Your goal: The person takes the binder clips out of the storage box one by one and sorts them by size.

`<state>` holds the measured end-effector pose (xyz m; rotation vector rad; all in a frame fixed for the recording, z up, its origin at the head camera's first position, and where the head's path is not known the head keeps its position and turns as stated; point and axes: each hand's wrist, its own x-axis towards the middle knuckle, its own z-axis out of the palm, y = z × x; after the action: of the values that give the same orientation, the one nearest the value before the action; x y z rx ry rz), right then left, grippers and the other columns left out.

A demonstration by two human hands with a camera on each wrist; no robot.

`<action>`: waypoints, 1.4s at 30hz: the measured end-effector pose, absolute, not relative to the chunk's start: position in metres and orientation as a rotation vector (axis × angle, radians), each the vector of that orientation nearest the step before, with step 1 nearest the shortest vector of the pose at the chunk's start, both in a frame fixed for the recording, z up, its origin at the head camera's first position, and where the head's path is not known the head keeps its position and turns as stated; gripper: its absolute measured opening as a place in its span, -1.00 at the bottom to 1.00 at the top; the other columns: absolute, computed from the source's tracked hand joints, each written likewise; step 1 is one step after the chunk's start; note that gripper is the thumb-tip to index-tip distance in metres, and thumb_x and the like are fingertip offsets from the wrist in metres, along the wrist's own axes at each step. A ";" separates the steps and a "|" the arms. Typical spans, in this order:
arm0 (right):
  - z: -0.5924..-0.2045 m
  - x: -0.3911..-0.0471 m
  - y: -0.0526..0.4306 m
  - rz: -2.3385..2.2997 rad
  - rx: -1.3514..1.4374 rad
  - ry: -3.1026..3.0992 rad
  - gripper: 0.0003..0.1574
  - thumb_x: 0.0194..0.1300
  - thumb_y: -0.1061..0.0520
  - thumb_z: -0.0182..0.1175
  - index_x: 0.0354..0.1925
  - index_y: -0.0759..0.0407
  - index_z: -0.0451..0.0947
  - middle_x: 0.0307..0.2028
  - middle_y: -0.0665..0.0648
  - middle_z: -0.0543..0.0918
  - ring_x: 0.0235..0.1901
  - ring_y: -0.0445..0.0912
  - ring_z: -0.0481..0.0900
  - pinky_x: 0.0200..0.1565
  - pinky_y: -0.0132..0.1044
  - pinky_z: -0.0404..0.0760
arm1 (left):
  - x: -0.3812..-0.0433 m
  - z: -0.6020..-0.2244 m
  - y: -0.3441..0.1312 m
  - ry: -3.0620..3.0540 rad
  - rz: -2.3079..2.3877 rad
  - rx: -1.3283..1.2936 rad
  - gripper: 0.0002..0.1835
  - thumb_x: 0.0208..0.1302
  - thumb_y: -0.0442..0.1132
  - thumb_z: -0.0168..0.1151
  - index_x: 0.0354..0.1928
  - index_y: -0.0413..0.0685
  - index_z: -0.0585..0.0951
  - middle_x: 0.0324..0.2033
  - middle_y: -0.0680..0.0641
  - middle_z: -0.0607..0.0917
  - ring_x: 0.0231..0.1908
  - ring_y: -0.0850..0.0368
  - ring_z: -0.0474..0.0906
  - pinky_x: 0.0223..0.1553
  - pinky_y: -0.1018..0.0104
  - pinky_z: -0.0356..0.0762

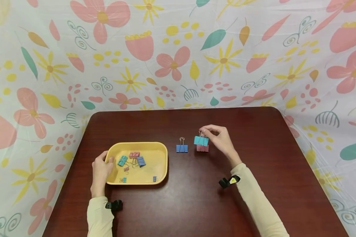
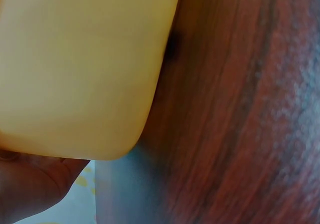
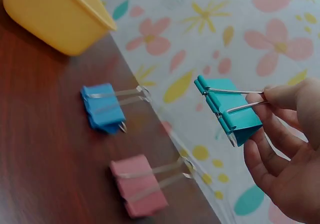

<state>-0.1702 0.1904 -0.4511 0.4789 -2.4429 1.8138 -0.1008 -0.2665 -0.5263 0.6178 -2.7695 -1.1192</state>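
My right hand (image 1: pixel 221 140) pinches a teal binder clip (image 1: pixel 201 141) by its wire handle, holding it up off the table. In the right wrist view that teal clip (image 3: pixel 232 108) hangs clear of two clips that stand apart on the wood. One is a blue binder clip (image 3: pixel 103 107); the other, a pink binder clip (image 3: pixel 140 185), is partly covered by the teal one in the head view. My left hand (image 1: pixel 102 168) grips the left rim of a yellow tray (image 1: pixel 152 144), thumb inside. Only part of that hand (image 2: pixel 35 186) shows under the tray in the left wrist view.
Inside the tray lie several clips: a large teal clip (image 1: pixel 122 160), a pink clip (image 1: pixel 134 154), a blue clip (image 1: pixel 141 161) and smaller ones. The dark wooden table (image 1: pixel 190 204) ends at a flowered cloth (image 1: pixel 172 85) behind.
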 end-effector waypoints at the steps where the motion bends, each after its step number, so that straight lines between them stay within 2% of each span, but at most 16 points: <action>1: -0.450 -0.171 0.195 1.811 0.449 -2.443 -0.77 0.43 0.27 0.23 -0.08 0.42 0.71 -0.26 0.43 0.75 -0.29 0.04 0.71 -0.20 -0.34 0.69 | -0.101 -0.526 -0.266 -2.771 -1.122 0.618 -0.64 0.45 -0.26 0.16 0.23 -0.11 0.60 -0.01 -0.37 0.71 -0.12 -0.25 0.66 -0.22 -0.03 0.68; 7: -0.450 -0.173 0.224 1.777 0.345 -2.494 -0.74 0.44 0.22 0.24 -0.05 0.40 0.70 -0.24 0.41 0.74 -0.28 -0.06 0.70 -0.18 -0.37 0.68 | -0.101 -0.528 -0.265 -2.771 -1.130 0.613 -0.63 0.45 -0.26 0.17 0.24 -0.13 0.60 -0.02 -0.38 0.71 -0.15 -0.24 0.67 -0.28 0.02 0.69; 11: -0.459 -0.175 0.238 1.794 0.335 -2.528 -0.70 0.45 0.19 0.23 -0.02 0.40 0.70 -0.22 0.43 0.74 -0.24 -0.01 0.71 -0.14 -0.37 0.69 | -0.100 -0.527 -0.266 -2.762 -1.139 0.624 -0.64 0.44 -0.25 0.18 0.23 -0.12 0.60 -0.04 -0.38 0.72 -0.19 -0.21 0.68 -0.34 0.12 0.67; 15: -0.471 -0.176 0.245 1.803 0.347 -2.578 -0.69 0.47 0.20 0.20 0.00 0.44 0.68 -0.17 0.50 0.72 -0.23 0.03 0.71 -0.12 -0.35 0.70 | -0.098 -0.527 -0.268 -2.760 -1.152 0.636 -0.63 0.45 -0.26 0.17 0.24 -0.12 0.60 -0.03 -0.38 0.71 -0.20 -0.21 0.69 -0.36 0.12 0.67; 21: -0.498 -0.177 0.258 1.817 0.251 -2.632 -0.65 0.48 0.18 0.20 0.02 0.46 0.67 -0.10 0.49 0.72 -0.22 0.01 0.73 -0.14 -0.35 0.70 | -0.099 -0.527 -0.268 -2.765 -1.166 0.611 -0.62 0.47 -0.24 0.16 0.26 -0.11 0.59 -0.01 -0.37 0.70 -0.18 -0.24 0.69 -0.32 0.05 0.71; 28: -0.541 -0.187 0.273 1.857 0.196 -2.610 -0.62 0.48 0.08 0.22 0.03 0.36 0.69 -0.12 0.46 0.73 -0.16 0.14 0.69 -0.15 -0.41 0.69 | -0.102 -0.527 -0.268 -2.770 -1.166 0.615 -0.62 0.47 -0.23 0.15 0.26 -0.10 0.59 -0.02 -0.36 0.71 -0.18 -0.24 0.69 -0.32 0.05 0.71; 36: -0.549 -0.190 0.276 1.801 0.260 -2.630 -0.65 0.49 0.04 0.20 0.00 0.27 0.73 -0.14 0.40 0.75 -0.24 -0.19 0.69 -0.19 -0.42 0.66 | -0.103 -0.526 -0.268 -2.758 -1.188 0.629 -0.64 0.47 -0.23 0.14 0.24 -0.10 0.60 -0.03 -0.35 0.71 -0.22 -0.20 0.70 -0.39 0.14 0.69; 42: -0.544 -0.189 0.274 1.684 0.234 -2.697 -0.58 0.50 -0.02 0.18 0.13 0.20 0.68 0.03 0.29 0.74 -0.09 -0.35 0.62 -0.11 -0.50 0.56 | -0.103 -0.528 -0.268 -2.754 -1.185 0.621 -0.64 0.46 -0.23 0.15 0.23 -0.10 0.60 -0.03 -0.36 0.71 -0.21 -0.20 0.69 -0.39 0.17 0.68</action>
<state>-0.1886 0.2741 -0.5441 0.2336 -2.6965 1.6841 -0.1025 -0.2682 -0.5281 0.6214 -2.7541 -1.1851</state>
